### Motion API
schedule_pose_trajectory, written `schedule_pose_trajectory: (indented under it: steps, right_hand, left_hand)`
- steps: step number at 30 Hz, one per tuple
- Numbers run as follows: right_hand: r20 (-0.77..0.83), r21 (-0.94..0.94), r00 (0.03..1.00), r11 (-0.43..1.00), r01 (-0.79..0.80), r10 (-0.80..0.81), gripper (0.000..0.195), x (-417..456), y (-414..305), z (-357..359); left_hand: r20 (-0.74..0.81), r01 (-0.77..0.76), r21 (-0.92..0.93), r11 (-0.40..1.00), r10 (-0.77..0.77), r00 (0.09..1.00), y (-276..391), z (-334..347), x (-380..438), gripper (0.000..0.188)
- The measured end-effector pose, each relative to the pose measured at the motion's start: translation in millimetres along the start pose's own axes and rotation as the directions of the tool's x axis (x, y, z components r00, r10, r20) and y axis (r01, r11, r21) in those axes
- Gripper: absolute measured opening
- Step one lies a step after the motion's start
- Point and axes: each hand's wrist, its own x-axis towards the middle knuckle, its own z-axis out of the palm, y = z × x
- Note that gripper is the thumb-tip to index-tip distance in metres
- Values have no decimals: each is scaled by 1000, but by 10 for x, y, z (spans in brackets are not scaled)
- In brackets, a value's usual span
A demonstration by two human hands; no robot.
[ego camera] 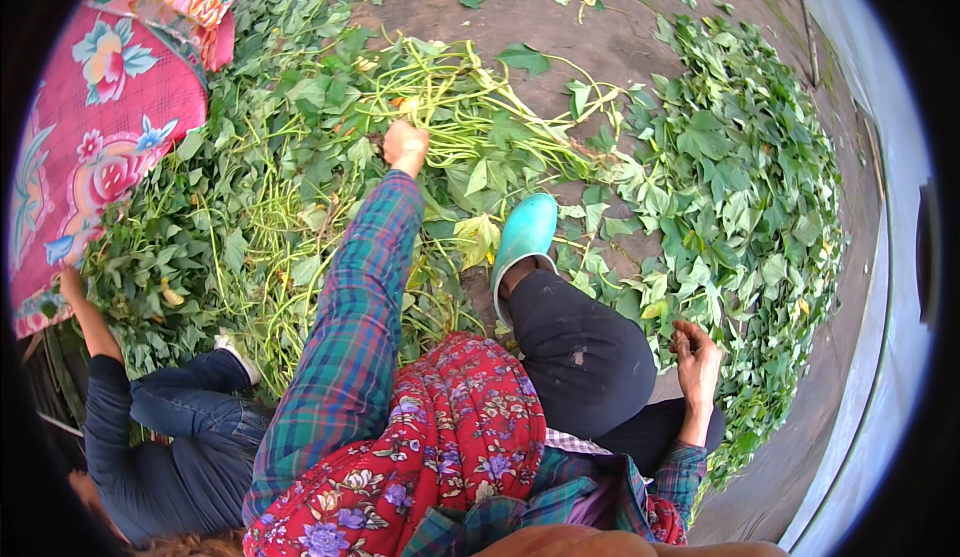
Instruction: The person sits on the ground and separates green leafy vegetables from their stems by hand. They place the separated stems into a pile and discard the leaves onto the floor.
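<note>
My left hand point(406, 144) is closed at the near side of a heap of long green stems, sweet potato vines by their look point(465, 106). Its fingertips are hidden, but it appears to grip several stems. To the right, my right hand point(696, 358) hangs with loosely curled, parted fingers and nothing visible in it. It is nearest the pile of cut green leaves point(750, 182), beside my dark-trousered knee point(585, 354). Between the stems and my lap, a turquoise rubber clog point(529, 227) is on my foot.
A co-worker in dark clothes point(172, 459) sits at left, one hand point(71, 284) by a pink floral cloth point(120, 159). More tangled vines point(262, 182) spread over the left side. Bare ground point(637, 24) shows at the back; pale plastic sheeting point(885, 182) borders the right.
</note>
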Motion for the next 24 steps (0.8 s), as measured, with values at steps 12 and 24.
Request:
schedule_pose_trajectory:
  steps: [12,24]
  right_hand:
    - [-95,37,991,994,99,-95,20,-30,-19,-4]
    - [-171,41,952,963,265,-255,21,-88,110,-71]
  left_hand:
    - [-122,-485,-659,575,555,823,1060,-2132,-202,27]
    - [-23,-359,-851,385,654,756,1519,-2218,-1127,16]
